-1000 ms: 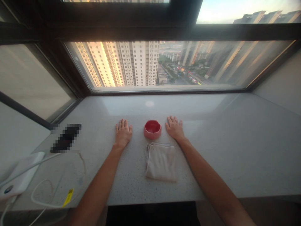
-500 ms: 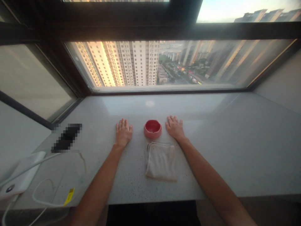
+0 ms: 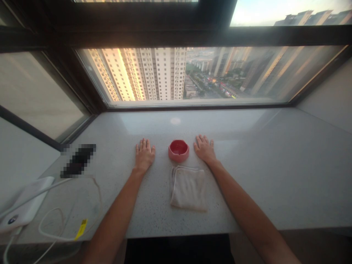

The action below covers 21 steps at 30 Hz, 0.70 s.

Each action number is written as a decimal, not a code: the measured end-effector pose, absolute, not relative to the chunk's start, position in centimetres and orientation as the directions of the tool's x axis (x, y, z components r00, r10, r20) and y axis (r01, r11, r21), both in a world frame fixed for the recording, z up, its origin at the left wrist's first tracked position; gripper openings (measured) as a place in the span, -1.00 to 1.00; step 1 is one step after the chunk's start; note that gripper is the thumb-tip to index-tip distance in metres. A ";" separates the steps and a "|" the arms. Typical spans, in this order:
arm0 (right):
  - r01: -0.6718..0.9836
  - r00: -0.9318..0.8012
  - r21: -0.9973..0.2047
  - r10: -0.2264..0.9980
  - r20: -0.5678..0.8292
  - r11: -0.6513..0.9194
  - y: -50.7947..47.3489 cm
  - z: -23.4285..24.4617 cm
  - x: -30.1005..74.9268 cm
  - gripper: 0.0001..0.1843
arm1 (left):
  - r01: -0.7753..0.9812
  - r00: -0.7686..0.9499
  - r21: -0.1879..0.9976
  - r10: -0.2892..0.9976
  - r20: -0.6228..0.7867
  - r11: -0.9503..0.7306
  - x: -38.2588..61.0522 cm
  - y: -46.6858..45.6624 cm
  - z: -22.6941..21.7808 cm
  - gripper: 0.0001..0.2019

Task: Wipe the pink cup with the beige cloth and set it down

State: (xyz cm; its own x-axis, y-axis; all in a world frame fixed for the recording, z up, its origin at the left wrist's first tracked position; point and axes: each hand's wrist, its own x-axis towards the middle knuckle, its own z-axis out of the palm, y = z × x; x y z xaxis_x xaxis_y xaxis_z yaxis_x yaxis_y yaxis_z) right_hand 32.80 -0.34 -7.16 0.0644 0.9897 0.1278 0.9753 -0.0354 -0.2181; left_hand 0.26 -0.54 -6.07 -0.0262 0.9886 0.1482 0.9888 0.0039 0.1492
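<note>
Left hand [image 3: 144, 156] and right hand [image 3: 204, 149] lie flat, fingers [image 3: 143, 145] spread and empty, beside a glossy pink ceramic bowl [image 3: 178, 150]. A folded cloth [image 3: 188, 189] rests on the speckled stone surface [image 3: 247, 190]. Positions match the earlier frame.

Phone: blurred phone [image 3: 78, 160] on the speckled stone counter [image 3: 261, 183], nine o'clock
Charger: white charger [image 3: 24, 202] trailing a white cable [image 3: 55, 237], eight o'clock
Outside: high-rise towers [image 3: 165, 73] beyond the window frame [image 3: 154, 36], twelve o'clock

Over at the left of the frame, a dark slab [image 3: 79, 160] is pixelated past naming! Lower left, a white device [image 3: 23, 202] runs off the edge, a white cable [image 3: 46, 234] drops out the bottom, a yellow tag [image 3: 81, 229] is too small to read, and the left forearm [image 3: 110, 223] and right forearm [image 3: 253, 220] are cut off below!
</note>
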 end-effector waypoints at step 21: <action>0.880 -0.342 -0.195 0.862 0.374 0.434 -24.1 -5.2 20.8 0.01 | 0.994 -0.024 0.110 0.984 0.178 0.004 0.0 -0.3 -6.7 -0.33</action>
